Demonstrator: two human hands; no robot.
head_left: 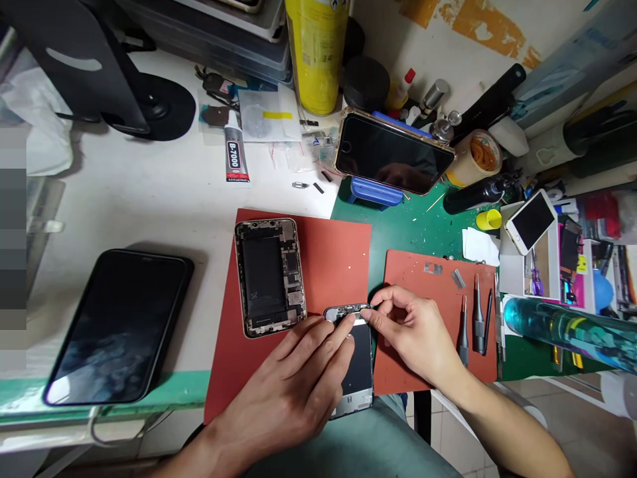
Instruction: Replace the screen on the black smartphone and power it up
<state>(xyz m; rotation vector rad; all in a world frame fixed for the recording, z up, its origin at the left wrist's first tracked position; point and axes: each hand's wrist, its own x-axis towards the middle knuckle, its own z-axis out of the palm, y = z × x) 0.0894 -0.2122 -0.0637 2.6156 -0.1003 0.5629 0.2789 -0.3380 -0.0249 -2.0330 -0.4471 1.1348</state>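
A detached phone screen (pixel 359 365) lies with its inner side up, its lower end reaching over the mat's front edge. My left hand (pixel 293 385) is laid across its left part, fingertips pressed together on the top end near the small earpiece parts. At the top right corner, my right hand (pixel 411 328) has thumb and index finger pinched on the screen's edge; any small part between them is hidden. Up and left of my left hand sits the opened phone body (pixel 263 272), its battery and boards exposed.
Two red mats (pixel 338 245) cover the bench front. Tweezers (pixel 478 312) and other slim tools lie right of my right hand. A phone on a blue stand (pixel 375 191) stands behind. A dark phone (pixel 119 325) lies left; a blue bottle (pixel 572 332) lies right.
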